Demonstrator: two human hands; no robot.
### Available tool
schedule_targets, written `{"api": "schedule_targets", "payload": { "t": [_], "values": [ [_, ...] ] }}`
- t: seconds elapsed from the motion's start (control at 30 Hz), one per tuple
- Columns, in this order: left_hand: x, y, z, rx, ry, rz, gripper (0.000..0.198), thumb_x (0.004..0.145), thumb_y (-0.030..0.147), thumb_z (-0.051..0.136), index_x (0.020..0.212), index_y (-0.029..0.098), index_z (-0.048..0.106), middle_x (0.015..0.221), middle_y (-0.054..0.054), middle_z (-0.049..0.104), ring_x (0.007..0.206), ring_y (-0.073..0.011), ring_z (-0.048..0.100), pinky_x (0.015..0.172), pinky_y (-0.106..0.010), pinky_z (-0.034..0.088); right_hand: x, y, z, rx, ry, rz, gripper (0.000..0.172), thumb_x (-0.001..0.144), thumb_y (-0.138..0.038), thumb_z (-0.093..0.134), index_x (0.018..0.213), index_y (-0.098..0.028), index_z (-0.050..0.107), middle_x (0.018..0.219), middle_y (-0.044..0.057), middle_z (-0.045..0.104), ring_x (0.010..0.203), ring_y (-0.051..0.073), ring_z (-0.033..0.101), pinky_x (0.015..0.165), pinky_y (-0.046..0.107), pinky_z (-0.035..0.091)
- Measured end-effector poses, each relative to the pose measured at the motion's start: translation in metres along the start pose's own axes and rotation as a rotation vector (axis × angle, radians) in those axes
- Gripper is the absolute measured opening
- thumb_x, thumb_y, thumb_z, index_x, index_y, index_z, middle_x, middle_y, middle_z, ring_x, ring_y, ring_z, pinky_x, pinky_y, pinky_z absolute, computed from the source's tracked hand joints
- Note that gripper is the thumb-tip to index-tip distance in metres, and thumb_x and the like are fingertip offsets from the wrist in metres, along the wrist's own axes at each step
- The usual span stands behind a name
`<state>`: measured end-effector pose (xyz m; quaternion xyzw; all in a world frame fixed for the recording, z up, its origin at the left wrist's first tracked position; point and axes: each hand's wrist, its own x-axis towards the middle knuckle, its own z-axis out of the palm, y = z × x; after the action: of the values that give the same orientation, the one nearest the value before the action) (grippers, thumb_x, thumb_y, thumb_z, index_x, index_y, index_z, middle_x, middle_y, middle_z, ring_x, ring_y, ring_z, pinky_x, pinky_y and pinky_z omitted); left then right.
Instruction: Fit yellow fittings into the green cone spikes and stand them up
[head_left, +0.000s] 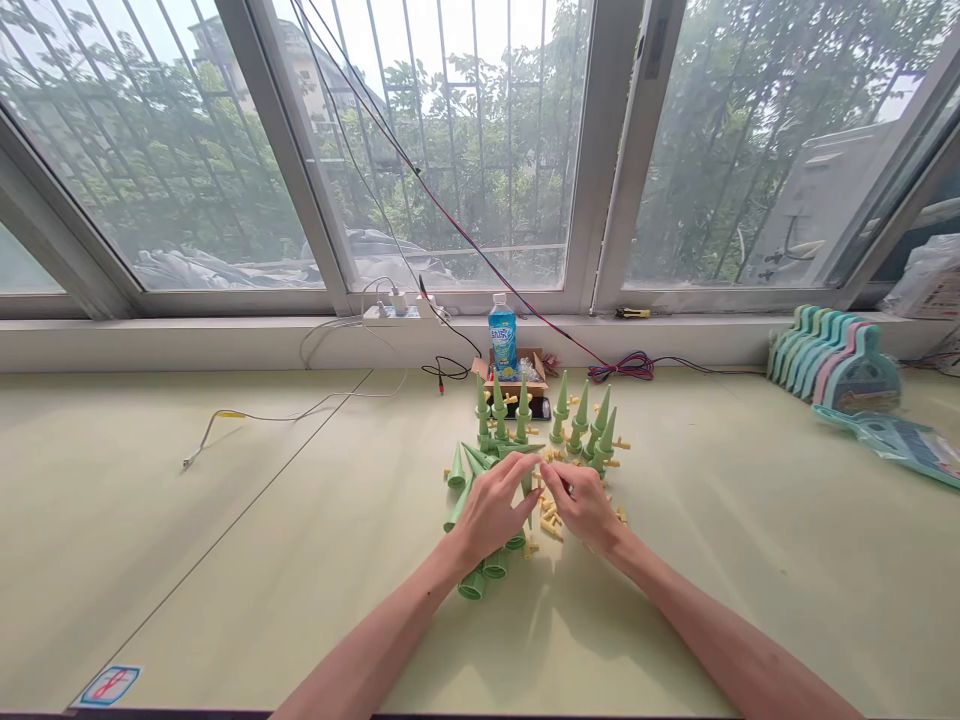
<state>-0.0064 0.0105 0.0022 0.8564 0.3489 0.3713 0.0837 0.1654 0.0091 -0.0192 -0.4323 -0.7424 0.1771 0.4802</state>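
Note:
My left hand (496, 500) is closed around a green plastic watering spike (528, 505), its pointed end down and much of it hidden by the fingers. My right hand (583, 502) meets it at the fingertips, pinching what looks like a small yellow valve, mostly covered. Beneath the right hand lies a pile of loose yellow valves (551, 525). Loose green cones (471, 582) lie beside and under my left hand. Several upright green spikes with yellow valves fitted stand behind the hands, one group at the left (499, 410) and another at the right (580, 415).
Behind the spikes are a dark phone (538, 408), a small cardboard box (534, 362) and a blue bottle (502, 338). Coiled cables (626, 368) lie along the sill. A white cable (270, 418) crosses the left tabletop. Pastel plastic boards (832, 360) stand at the far right.

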Motion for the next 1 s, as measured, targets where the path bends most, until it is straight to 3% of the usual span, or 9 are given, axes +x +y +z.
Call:
{"api": "schedule_targets", "payload": {
  "t": [0.27,0.4,0.57,0.63,0.77,0.9,1.0],
  "values": [
    [0.001,0.0,0.004,-0.173,0.045,-0.17,0.03,0.089,0.028,0.059,0.118,0.024,0.053,0.1,-0.002,0.058,0.06,-0.0084,0.048,0.06,-0.024,0.048,-0.001,0.002,0.001,-0.005,0.033,0.008,0.046,0.101,-0.041,0.038,0.061,-0.02,0.034,0.055,-0.005,0.033,0.051,0.01,0.029,0.05,0.025,0.026],
    [0.005,0.0,0.001,-0.334,0.121,-0.343,0.034,0.086,0.037,0.064,0.113,0.021,0.054,0.091,-0.002,0.057,0.058,-0.0081,0.048,0.052,-0.021,0.044,0.0,-0.002,-0.002,-0.013,0.09,0.01,0.043,0.102,-0.038,0.035,0.064,-0.02,0.043,0.058,-0.003,0.041,0.052,0.011,0.035,0.052,0.025,0.031],
    [0.011,0.001,-0.003,-0.593,0.198,-0.61,0.04,0.081,0.049,0.068,0.104,0.02,0.054,0.094,-0.002,0.053,0.05,-0.0032,0.046,0.041,-0.017,0.037,-0.001,-0.008,-0.003,0.035,0.087,-0.022,0.014,0.096,-0.03,0.048,0.09,-0.02,0.055,0.067,-0.002,0.055,0.06,0.013,0.05,0.061,0.025,0.044],
    [0.012,0.003,-0.003,-0.685,0.206,-0.678,0.042,0.08,0.052,0.067,0.102,0.02,0.052,0.09,-0.001,0.052,0.047,-0.0025,0.044,0.036,-0.016,0.034,-0.002,-0.009,-0.003,0.061,0.049,-0.054,0.013,0.092,-0.028,0.053,0.103,-0.021,0.055,0.071,-0.002,0.059,0.061,0.014,0.054,0.063,0.026,0.048],
    [0.012,0.004,-0.001,-0.767,0.212,-0.724,0.046,0.078,0.055,0.069,0.1,0.02,0.049,0.082,0.002,0.052,0.042,-0.0033,0.045,0.033,-0.017,0.034,-0.003,-0.011,-0.002,0.067,0.003,-0.117,0.024,0.091,-0.029,0.058,0.113,-0.022,0.056,0.079,0.001,0.064,0.062,0.014,0.058,0.063,0.028,0.051],
    [0.01,0.003,0.001,-0.795,0.159,-0.713,0.046,0.079,0.057,0.067,0.1,0.02,0.049,0.077,0.004,0.052,0.039,-0.0036,0.045,0.034,-0.019,0.036,-0.003,-0.009,-0.001,0.059,0.04,-0.179,0.014,0.095,-0.031,0.055,0.102,-0.021,0.062,0.083,0.003,0.066,0.063,0.015,0.058,0.061,0.028,0.05],
    [0.009,0.001,0.003,-0.796,0.121,-0.683,0.043,0.082,0.057,0.063,0.098,0.02,0.049,0.083,0.001,0.058,0.036,-0.003,0.044,0.033,-0.02,0.034,-0.003,-0.008,-0.001,0.044,0.083,-0.196,0.016,0.097,-0.032,0.053,0.095,-0.021,0.065,0.081,0.004,0.066,0.062,0.015,0.056,0.06,0.028,0.048]
  ]
}}
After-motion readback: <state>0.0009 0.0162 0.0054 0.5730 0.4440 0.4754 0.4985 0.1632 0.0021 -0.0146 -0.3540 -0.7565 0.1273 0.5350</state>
